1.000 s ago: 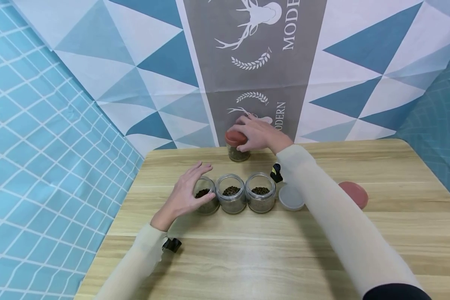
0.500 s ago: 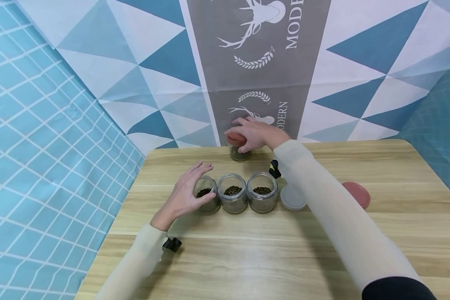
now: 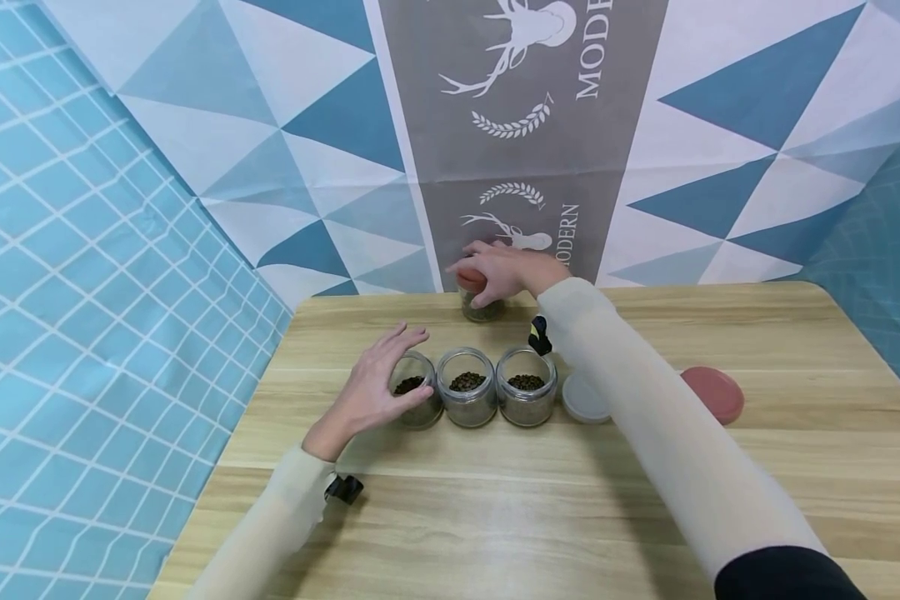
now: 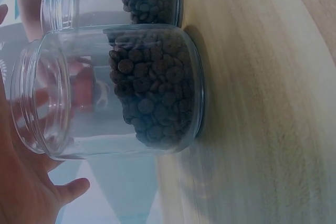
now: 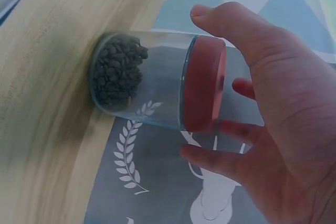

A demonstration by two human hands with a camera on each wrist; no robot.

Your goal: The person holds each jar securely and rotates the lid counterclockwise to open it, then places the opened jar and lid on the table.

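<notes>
In the head view my left hand (image 3: 375, 383) is spread beside an uncapped glass jar (image 3: 418, 410), thumb and fingers apart around its near side. Small dark brown pieces (image 4: 152, 87) fill about half of this jar in the left wrist view. At the back edge of the table stands a glass jar (image 3: 484, 312) with a red lid (image 5: 202, 83) on it, dark pieces in its bottom. Around that lid my right hand (image 3: 506, 271) reaches from above, fingers spread; a gap shows between the thumb and the lid in the right wrist view.
Two more uncapped glass jars, a middle jar (image 3: 467, 410) and a right jar (image 3: 527, 408), stand in a row with the left one. A translucent lid (image 3: 585, 400) and a red lid (image 3: 714, 394) lie to their right. Patterned cloth (image 3: 345, 150) hangs behind the wooden table (image 3: 495, 517).
My right hand has shifted slightly left and down around the lidded jar. The left hand stays beside its jar. The head view has drifted a little.
</notes>
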